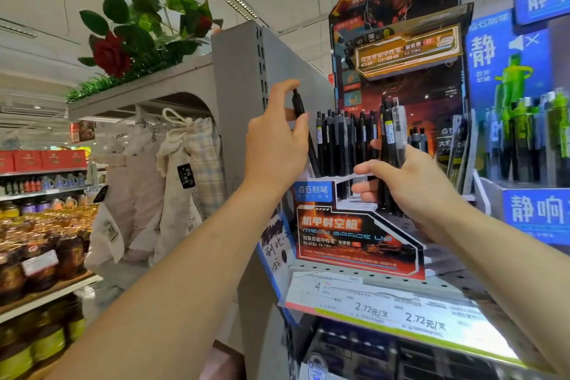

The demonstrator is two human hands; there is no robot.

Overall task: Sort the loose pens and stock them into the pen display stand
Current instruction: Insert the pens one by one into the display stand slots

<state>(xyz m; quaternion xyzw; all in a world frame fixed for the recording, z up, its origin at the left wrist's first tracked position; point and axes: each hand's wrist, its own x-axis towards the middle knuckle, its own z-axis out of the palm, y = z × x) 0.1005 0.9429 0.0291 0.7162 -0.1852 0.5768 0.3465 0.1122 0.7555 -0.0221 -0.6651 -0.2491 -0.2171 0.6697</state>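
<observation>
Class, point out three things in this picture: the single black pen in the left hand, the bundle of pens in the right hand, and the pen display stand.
single black pen point(298, 105), head view, upper barrel above the fingers.
bundle of pens point(391, 133), head view, barrels above the fist.
pen display stand point(348, 234), head view, printed front panel.

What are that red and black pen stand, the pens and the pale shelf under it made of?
The pen display stand looks like glossy printed cardboard: flat folded panels, cut edges, sheen. The single pen in the left hand and the bundle of pens in the right hand look like plastic, mostly matte black, one barrel seemingly clear. The shelf seems painted metal, judging by its perforated holes.
</observation>
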